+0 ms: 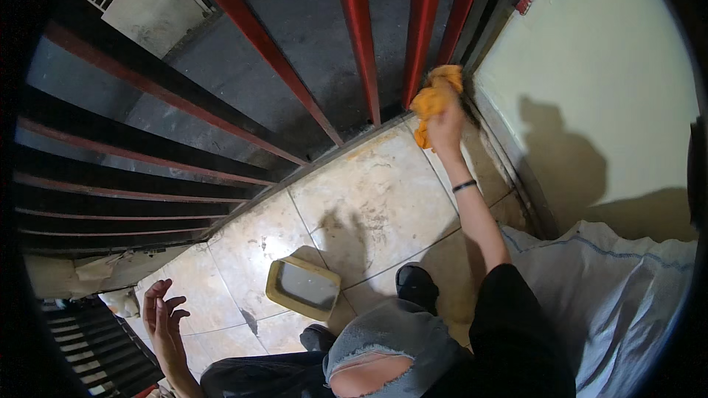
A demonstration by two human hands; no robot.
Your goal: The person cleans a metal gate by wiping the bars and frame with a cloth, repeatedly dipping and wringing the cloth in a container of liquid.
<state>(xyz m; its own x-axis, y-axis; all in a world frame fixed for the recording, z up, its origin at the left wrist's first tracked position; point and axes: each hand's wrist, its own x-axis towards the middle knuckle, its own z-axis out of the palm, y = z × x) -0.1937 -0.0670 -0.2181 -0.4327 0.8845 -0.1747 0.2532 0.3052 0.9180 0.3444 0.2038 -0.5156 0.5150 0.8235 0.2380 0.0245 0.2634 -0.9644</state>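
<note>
Orange cloth (428,103), right hand (447,127), near wall (582,44) edge; left hand (167,333) free.

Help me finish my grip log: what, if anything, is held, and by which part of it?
The right hand holds an orange cloth by its bunched folds; the left hand is empty.

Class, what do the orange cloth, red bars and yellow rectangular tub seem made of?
Crumpled orange cloth: soft, matte fabric, shown by bunched folds, though blurred. Long red bars: probably painted metal, slightly glossy, given their streaked highlights. Yellow rectangular tub: likely plastic, dull-finished, with rounded corners.
</note>
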